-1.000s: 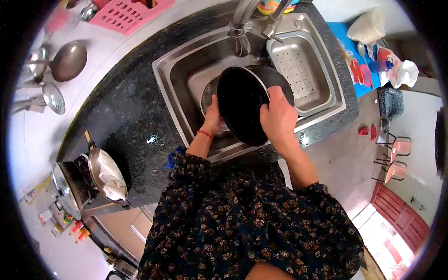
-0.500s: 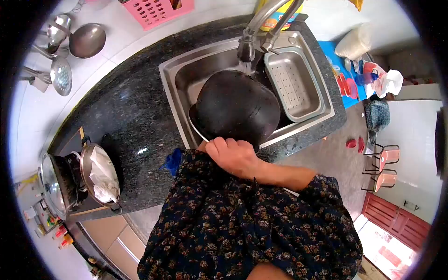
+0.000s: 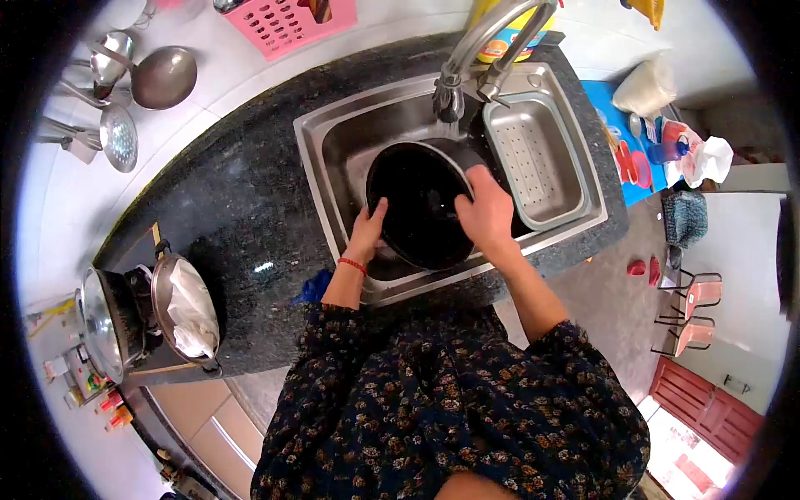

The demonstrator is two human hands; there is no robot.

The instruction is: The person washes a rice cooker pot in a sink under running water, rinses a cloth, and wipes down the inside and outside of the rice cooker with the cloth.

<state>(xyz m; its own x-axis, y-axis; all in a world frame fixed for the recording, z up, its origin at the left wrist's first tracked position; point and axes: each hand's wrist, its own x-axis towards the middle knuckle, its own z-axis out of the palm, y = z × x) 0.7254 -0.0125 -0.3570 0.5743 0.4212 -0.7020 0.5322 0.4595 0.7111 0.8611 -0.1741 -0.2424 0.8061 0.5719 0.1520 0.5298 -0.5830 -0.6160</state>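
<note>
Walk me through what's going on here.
A person's left hand and right hand grip a black pot by opposite sides of its rim, over the sink. The pot's open side faces up towards the head camera. Water seems to be running from the tap. A holed tray sits to the right.

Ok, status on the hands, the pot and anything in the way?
Left hand, right hand holding black pot by opposite sides. Pot over sink, mouth toward camera. Faucet close beyond its far rim.
</note>
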